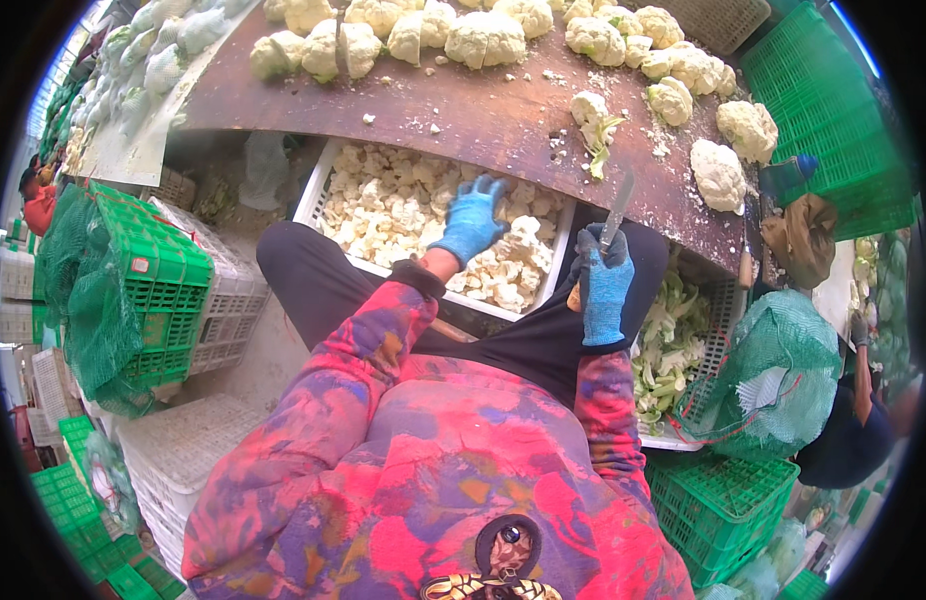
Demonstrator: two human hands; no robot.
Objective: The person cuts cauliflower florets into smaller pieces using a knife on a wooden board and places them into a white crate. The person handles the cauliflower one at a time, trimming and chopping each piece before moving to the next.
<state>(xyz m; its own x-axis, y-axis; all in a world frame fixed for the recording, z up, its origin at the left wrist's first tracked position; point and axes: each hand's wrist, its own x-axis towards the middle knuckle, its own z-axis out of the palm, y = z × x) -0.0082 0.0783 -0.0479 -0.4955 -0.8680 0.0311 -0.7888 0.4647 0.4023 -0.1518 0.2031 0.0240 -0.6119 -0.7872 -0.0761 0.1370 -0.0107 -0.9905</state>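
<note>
My left hand [472,221], in a blue work glove, lies palm down with fingers apart on the cauliflower florets [380,202]. These florets fill a white plastic crate [322,180] between my knees, partly under the table edge. In my right hand [604,281], also gloved in blue, a knife [619,210] is gripped with its blade pointing up and away from me. Beyond both hands, halved and whole cauliflower heads [485,39] sit along the wooden table [320,105]. A small cauliflower piece with leaves [594,124] lies nearer, among crumbs.
Trimmed leaves [669,345] fill a crate at my right, beside a green mesh bag [778,375]. Stacked green crates [166,277] stand at left. A wooden-handled tool [746,268] rests at the table's right edge. Another person [845,427] is at far right, one [39,202] at far left.
</note>
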